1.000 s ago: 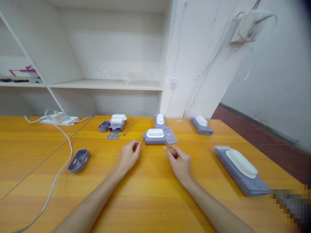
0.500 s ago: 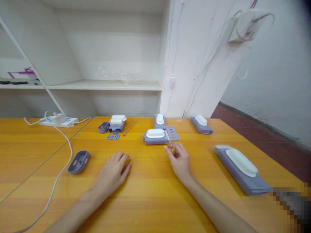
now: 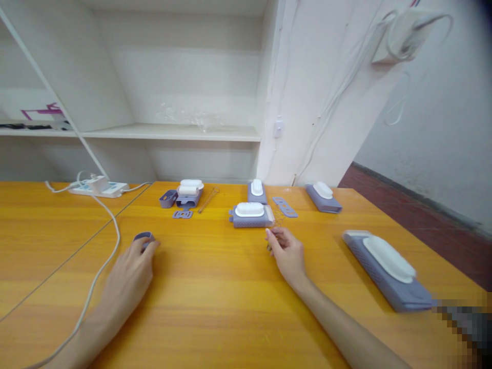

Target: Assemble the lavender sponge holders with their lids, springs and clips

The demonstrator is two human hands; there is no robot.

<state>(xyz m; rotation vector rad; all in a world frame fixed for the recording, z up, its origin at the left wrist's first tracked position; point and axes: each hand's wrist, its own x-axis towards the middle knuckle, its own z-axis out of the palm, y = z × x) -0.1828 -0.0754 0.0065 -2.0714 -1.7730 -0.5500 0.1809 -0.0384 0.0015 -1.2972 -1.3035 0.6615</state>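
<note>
My left hand point(image 3: 132, 269) is closed over a hollow purple-grey plastic cap point(image 3: 143, 236) on the table, its fingers hiding most of it. My right hand point(image 3: 286, 253) pinches a thin wire spring point(image 3: 279, 218), whose loose coils rise beyond the fingertips. Just past it lies a purple-grey case point(image 3: 251, 220) with a white bristle brush point(image 3: 249, 209) on top. A flat purple-grey slotted plate point(image 3: 285, 207) rests to the right of that case.
Another brush-topped case point(image 3: 384, 266) lies at the right, and others point(image 3: 323, 200) stand at the back. Back left are a second cap point(image 3: 168, 198), a slotted plate point(image 3: 182, 214) and another spring point(image 3: 209, 200). A white cable point(image 3: 115, 230) runs from a power strip point(image 3: 115, 189) past my left arm.
My left hand has moved left and closed on the cap. My right hand has drawn the spring slightly, and the slotted plate beyond it now lies at a different angle.
</note>
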